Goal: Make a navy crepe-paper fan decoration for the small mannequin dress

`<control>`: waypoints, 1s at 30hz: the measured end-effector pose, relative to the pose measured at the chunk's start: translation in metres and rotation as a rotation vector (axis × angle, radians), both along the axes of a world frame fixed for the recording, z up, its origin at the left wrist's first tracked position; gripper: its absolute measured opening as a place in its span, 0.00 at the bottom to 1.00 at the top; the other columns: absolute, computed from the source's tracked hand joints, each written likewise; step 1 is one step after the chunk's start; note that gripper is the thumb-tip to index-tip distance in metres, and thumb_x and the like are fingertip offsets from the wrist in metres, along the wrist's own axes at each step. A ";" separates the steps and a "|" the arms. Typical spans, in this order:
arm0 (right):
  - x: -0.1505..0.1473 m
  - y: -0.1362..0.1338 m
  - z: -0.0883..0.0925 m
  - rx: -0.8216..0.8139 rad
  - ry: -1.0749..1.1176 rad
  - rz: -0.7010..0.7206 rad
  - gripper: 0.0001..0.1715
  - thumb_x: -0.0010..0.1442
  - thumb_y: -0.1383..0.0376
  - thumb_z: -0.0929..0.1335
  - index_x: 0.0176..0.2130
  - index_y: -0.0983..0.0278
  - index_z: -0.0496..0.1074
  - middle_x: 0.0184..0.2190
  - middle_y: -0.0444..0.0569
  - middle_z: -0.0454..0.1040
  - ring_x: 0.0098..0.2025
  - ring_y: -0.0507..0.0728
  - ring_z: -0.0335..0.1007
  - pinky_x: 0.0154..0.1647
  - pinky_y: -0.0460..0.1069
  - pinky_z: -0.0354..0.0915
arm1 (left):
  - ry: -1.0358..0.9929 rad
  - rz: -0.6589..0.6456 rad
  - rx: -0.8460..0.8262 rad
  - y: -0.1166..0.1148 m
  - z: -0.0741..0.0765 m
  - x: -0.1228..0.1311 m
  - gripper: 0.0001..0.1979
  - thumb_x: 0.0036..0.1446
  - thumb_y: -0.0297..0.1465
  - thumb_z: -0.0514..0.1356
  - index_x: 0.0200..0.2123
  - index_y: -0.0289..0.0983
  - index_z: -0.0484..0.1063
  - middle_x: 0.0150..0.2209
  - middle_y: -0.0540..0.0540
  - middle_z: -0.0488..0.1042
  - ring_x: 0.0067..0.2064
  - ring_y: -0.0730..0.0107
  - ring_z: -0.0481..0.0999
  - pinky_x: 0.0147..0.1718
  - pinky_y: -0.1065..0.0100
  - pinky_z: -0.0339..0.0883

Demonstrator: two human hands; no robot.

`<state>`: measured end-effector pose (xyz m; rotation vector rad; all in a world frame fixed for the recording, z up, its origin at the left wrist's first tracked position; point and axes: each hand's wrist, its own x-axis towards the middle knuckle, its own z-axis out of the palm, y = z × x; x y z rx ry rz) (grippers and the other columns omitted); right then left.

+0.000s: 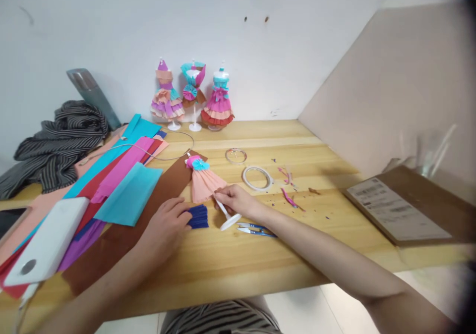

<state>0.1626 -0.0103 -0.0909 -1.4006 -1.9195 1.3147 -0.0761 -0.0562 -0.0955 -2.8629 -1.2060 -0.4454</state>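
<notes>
A small mannequin in a peach pleated paper dress point(205, 182) with a pink and teal top lies flat on the wooden table point(260, 259). My right hand point(235, 199) pinches its white stand rod just below the skirt; the round white base point(230, 221) rests on the table. My left hand point(166, 226) is curled, its fingertips pressing a pleated piece of dark blue paper point(198, 216) beside the skirt.
Three dressed mannequins point(191, 96) stand at the wall. Sheets of coloured paper point(126, 175) and a white box point(48, 240) lie left, with striped cloth point(55, 145) behind. Blue snips point(256, 230), tape rings point(257, 177), paper scraps and a cardboard box point(405, 205) lie right.
</notes>
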 end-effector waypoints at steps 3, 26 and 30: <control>0.007 -0.003 0.010 0.159 -0.138 -0.070 0.24 0.64 0.57 0.61 0.26 0.67 0.76 0.18 0.45 0.70 0.22 0.52 0.63 0.26 0.46 0.57 | -0.079 0.008 0.100 -0.001 0.003 -0.004 0.06 0.60 0.25 0.58 0.34 0.34 0.75 0.42 0.41 0.79 0.51 0.51 0.73 0.48 0.51 0.73; 0.170 0.028 0.014 0.425 -0.486 -0.270 0.14 0.56 0.58 0.68 0.32 0.65 0.80 0.30 0.53 0.78 0.27 0.56 0.69 0.29 0.49 0.63 | -0.382 -0.183 -0.196 0.027 0.059 0.065 0.11 0.64 0.28 0.54 0.34 0.37 0.75 0.33 0.46 0.78 0.39 0.65 0.76 0.40 0.64 0.70; 0.160 0.004 0.027 0.429 -0.461 -0.245 0.12 0.59 0.63 0.66 0.35 0.65 0.78 0.32 0.53 0.78 0.31 0.57 0.71 0.33 0.50 0.65 | -0.252 -0.281 -0.333 0.064 0.052 0.115 0.07 0.56 0.21 0.58 0.29 0.35 0.76 0.32 0.44 0.78 0.36 0.61 0.75 0.37 0.63 0.67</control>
